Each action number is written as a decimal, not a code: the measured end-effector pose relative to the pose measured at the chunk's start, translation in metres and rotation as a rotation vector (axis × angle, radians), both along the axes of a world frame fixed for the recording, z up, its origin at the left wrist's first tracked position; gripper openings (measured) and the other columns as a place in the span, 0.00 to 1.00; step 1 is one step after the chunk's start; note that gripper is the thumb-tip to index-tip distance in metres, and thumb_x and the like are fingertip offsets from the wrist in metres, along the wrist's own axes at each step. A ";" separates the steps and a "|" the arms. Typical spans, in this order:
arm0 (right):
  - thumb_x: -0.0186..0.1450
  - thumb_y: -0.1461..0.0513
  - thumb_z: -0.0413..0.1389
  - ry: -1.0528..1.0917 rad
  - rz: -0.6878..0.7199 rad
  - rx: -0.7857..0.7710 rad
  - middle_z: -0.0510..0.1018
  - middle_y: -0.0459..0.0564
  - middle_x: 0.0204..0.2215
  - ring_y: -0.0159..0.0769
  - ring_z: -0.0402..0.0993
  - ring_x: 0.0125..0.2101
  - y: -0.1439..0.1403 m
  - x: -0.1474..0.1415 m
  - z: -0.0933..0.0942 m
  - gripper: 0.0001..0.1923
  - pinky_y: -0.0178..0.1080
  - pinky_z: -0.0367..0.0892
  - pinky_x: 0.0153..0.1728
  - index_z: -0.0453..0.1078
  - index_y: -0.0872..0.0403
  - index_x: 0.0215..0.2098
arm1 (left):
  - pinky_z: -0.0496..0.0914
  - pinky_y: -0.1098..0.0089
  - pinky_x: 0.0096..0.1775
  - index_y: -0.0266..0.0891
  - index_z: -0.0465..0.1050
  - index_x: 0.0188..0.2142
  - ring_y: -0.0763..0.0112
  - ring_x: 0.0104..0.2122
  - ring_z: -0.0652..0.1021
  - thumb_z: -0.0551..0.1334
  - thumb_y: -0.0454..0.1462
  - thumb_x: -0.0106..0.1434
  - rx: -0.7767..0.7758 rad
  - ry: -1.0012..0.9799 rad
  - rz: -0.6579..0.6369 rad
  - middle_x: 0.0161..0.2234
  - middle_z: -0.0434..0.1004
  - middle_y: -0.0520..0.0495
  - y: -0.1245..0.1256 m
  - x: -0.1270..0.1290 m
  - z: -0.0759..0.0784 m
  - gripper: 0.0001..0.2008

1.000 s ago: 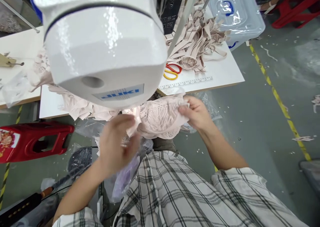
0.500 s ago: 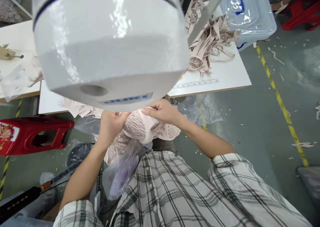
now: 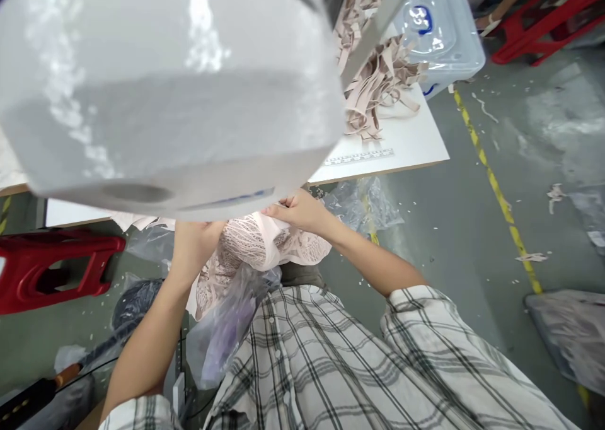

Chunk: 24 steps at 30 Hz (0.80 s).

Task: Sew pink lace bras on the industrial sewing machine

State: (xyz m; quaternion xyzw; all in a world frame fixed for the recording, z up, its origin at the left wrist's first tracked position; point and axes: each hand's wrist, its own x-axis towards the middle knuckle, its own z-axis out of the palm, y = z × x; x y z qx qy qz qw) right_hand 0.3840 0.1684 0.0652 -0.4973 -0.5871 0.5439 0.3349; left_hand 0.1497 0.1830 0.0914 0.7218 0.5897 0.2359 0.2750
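A pale pink lace garment (image 3: 250, 241) with smooth edging hangs between my hands, below the white sewing machine head (image 3: 189, 115). My left hand (image 3: 196, 244) pinches its left side, the fingertips partly covered by the machine. On the other side, my right hand (image 3: 302, 212) grips the cloth between thumb and fingers. The stitching area is hidden behind the machine head. Lower folds of lace drop toward my lap, over a clear plastic bag (image 3: 227, 329) with something purple inside.
Beige fabric strips (image 3: 378, 89) are heaped on the white table (image 3: 406, 143) by a ruler (image 3: 359, 157). Beyond sits a lidded clear plastic box (image 3: 439, 33). A red stool (image 3: 61, 269) stands left, another red stool (image 3: 543, 26) far right near a person's arm. Yellow tape (image 3: 496, 190) marks the floor.
The view has shifted, so the machine head looks larger and farther left. Both hands keep their hold on the lace garment, with little movement of it.
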 end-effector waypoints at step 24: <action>0.66 0.42 0.55 0.103 -0.165 -0.021 0.60 0.40 0.23 0.28 0.55 0.25 -0.052 0.034 -0.037 0.26 0.34 0.51 0.27 0.62 0.53 0.26 | 0.58 0.40 0.65 0.36 0.57 0.68 0.40 0.68 0.60 0.64 0.38 0.62 0.020 0.008 -0.117 0.65 0.61 0.27 -0.114 0.013 -0.157 0.36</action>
